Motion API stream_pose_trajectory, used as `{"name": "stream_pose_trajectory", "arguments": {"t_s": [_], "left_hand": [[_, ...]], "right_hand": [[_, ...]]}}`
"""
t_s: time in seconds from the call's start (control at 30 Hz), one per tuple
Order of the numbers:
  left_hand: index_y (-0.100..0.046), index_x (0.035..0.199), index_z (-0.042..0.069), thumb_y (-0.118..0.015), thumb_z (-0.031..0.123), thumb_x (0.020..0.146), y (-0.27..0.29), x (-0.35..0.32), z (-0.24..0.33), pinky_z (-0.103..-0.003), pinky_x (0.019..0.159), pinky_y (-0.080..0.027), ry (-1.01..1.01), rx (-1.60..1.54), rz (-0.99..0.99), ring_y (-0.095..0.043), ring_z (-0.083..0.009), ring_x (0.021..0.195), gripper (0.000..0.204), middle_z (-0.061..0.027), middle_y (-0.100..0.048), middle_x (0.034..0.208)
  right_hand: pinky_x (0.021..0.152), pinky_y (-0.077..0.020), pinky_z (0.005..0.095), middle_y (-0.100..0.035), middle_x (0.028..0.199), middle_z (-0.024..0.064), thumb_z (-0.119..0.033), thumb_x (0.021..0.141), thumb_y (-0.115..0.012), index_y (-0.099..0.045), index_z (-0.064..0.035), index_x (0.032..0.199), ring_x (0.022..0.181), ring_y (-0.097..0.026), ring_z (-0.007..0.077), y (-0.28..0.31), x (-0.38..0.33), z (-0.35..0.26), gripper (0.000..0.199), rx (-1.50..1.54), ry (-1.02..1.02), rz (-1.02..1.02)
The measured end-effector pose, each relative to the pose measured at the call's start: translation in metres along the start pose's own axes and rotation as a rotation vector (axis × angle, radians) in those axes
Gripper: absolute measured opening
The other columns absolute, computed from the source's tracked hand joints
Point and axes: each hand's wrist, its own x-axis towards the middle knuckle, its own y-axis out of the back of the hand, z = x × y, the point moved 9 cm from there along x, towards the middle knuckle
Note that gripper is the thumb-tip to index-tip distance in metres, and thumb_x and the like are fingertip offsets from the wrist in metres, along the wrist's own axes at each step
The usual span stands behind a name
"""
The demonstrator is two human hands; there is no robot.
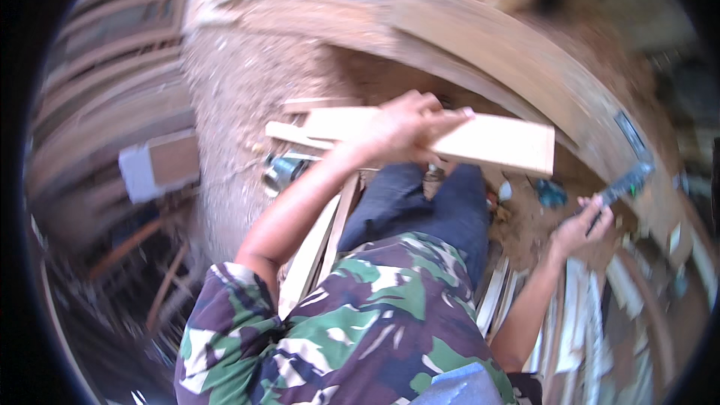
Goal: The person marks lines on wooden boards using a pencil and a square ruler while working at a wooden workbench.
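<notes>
My left hand (pixel 412 131) grips a pale, planed wooden board (pixel 510 141) from above, near its middle, fingers bent over its edges. The board lies crosswise in front of my knees. Out to the right, my right hand (pixel 581 232) is closed around the near end of a dark, bluish, elongated tool (pixel 628 184). Blur hides its exact kind. Its far end is beside a narrow dark rectangular piece (pixel 632 135) at the beam's edge; I cannot tell whether the two are joined.
A long, thick timber (pixel 480 37) curves across the far side. To my left sits a teal power tool (pixel 285 171) beside wood strips (pixel 311 255). A teal object (pixel 551 193) lies on the ground. More strips (pixel 574 315) lie at lower right, and stacked wood (pixel 112 112) stands far left.
</notes>
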Motion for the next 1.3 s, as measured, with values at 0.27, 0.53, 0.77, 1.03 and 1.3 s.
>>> {"name": "stream_pose_trajectory", "arguments": {"t_s": [0.27,0.53,0.77,1.03,1.3], "left_hand": [[-0.045,0.169,0.029,-0.094,0.031,0.078,-0.161,-0.169,-0.153,-0.05,0.106,-0.053,0.56,-0.33,0.541,-0.06,-0.0395,0.117,0.103,-0.0162,-0.063,0.127],[-0.024,0.177,0.034,-0.09,0.047,0.086,-0.307,-0.313,-0.319,-0.05,0.105,-0.053,1.276,-0.632,1.044,-0.066,-0.0384,0.115,0.113,-0.0196,-0.064,0.124],[-0.022,0.177,0.021,-0.088,0.049,0.088,-0.383,-0.411,-0.458,-0.053,0.113,-0.05,1.737,-0.651,1.327,-0.063,-0.0479,0.13,0.114,-0.0315,-0.06,0.146],[-0.032,0.174,0.017,-0.084,0.061,0.086,-0.397,-0.457,-0.606,-0.051,0.117,-0.048,1.973,-0.716,1.251,-0.059,-0.051,0.136,0.111,-0.0369,-0.056,0.149],[-0.025,0.175,0.021,-0.089,0.051,0.084,-0.375,-0.357,-0.696,-0.053,0.095,-0.061,1.992,-0.466,1.419,-0.072,-0.0473,0.117,0.115,-0.0251,-0.057,0.154]], "right_hand": [[0.073,-0.0499,0.033,-0.064,0.087,0.0084,-0.014,0.113,-0.065,-0.065,0.0023,0.112,0.081,-0.063,0.0178,-0.213,-0.041,-0.124,0.017,-0.072,0.563,-0.507],[0.092,-0.0562,0.0411,-0.069,0.112,0.0173,-0.007,0.106,-0.072,-0.071,0.001,0.139,0.104,-0.068,0.0292,-0.409,-0.183,-0.313,0.034,-0.026,1.352,-0.713],[0.093,-0.0548,0.0441,-0.068,0.123,0.0201,-0.022,0.109,-0.071,-0.071,-0.0021,0.14,0.106,-0.067,0.0327,-0.561,-0.241,-0.385,0.037,-0.173,1.433,-0.64],[0.112,-0.0542,0.0429,-0.073,0.137,0.0199,-0.025,0.117,-0.055,-0.072,-0.0007,0.139,0.132,-0.067,0.032,-0.632,-0.267,-0.386,0.037,-0.232,1.606,-0.706],[0.113,-0.0564,0.043,-0.07,0.144,0.0147,-0.033,0.118,-0.053,-0.069,0.0009,0.141,0.132,-0.068,0.0294,-0.629,-0.275,-0.398,0.044,-0.384,1.655,-0.771]]}}
